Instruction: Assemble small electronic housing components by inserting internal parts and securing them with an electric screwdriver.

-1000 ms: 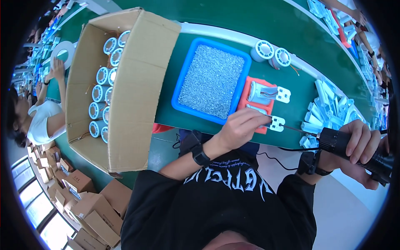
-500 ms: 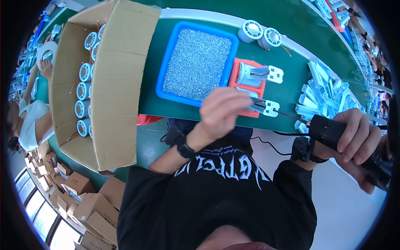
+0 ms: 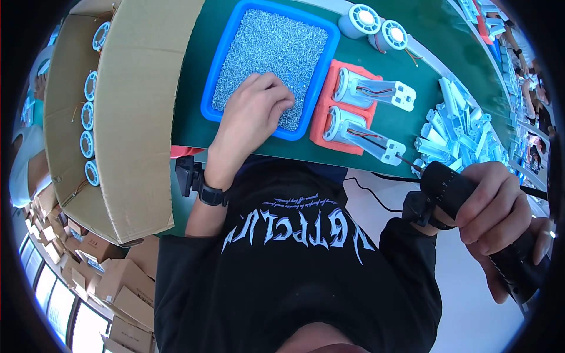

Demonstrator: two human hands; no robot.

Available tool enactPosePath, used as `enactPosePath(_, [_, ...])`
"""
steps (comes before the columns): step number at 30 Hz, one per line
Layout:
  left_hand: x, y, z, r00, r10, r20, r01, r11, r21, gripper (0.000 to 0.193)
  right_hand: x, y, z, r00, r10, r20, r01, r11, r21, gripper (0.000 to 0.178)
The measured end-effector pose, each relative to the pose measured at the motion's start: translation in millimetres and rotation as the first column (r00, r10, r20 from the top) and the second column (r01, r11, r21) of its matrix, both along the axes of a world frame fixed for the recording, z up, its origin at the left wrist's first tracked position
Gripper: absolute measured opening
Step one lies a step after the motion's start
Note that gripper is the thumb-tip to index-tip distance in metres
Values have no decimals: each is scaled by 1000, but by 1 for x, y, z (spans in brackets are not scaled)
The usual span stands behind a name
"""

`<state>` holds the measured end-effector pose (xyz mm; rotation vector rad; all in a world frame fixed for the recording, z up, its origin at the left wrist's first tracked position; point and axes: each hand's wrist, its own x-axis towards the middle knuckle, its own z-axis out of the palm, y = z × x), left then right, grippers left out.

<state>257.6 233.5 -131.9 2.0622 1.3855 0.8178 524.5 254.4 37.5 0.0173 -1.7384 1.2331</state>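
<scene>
Left hand [image 3: 250, 115] bunched over blue plastic tray [image 3: 210, 91], upper-centre; can't tell if gripping. Right hand [image 3: 497, 209] wraps black cylindrical driver [image 3: 442, 182], probably for steadiness.

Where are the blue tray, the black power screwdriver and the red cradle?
Blue tray [image 3: 223, 60]: head view, on its left rim.
Black power screwdriver [image 3: 444, 185]: head view, on its uncovered front barrel.
Red cradle [image 3: 319, 125]: head view, on its left edge.

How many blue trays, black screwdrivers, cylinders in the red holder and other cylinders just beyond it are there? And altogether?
Blue tray: 1
Black screwdriver: 1
Cylinders in the red holder: 2
Other cylinders just beyond it: 2
Total: 6
</scene>
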Motion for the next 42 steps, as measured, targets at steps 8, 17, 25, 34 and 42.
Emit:
enactPosePath(8, [18, -6, 7, 920, -10, 392, 42, 996, -74, 11, 2, 2, -2, 999, 28, 40, -28, 1000, 11, 73])
enactPosePath(17, [64, -20, 2, 753, 2, 658, 115, 984, -134, 12, -3, 1, -1, 996, 43, 78, -44, 999, 11, 74])
enactPosePath(25, [78, -29, -12, 745, 39, 665, 32, 995, -95, 13, 0, 5, -9, 999, 38, 27, -37, 998, -50, 65])
enactPosePath(34, [79, -26, -12, 823, -1, 568, -68, 993, 100, 13, 25, 4, -2, 994, -90, -60, 85, 994, -74, 59])
enactPosePath(42, [69, -34, 4, 627, 136, 767, 46, 977, -210, 15, 68, 4, 28, 869, -231, -438, 162, 968, -190, 58])
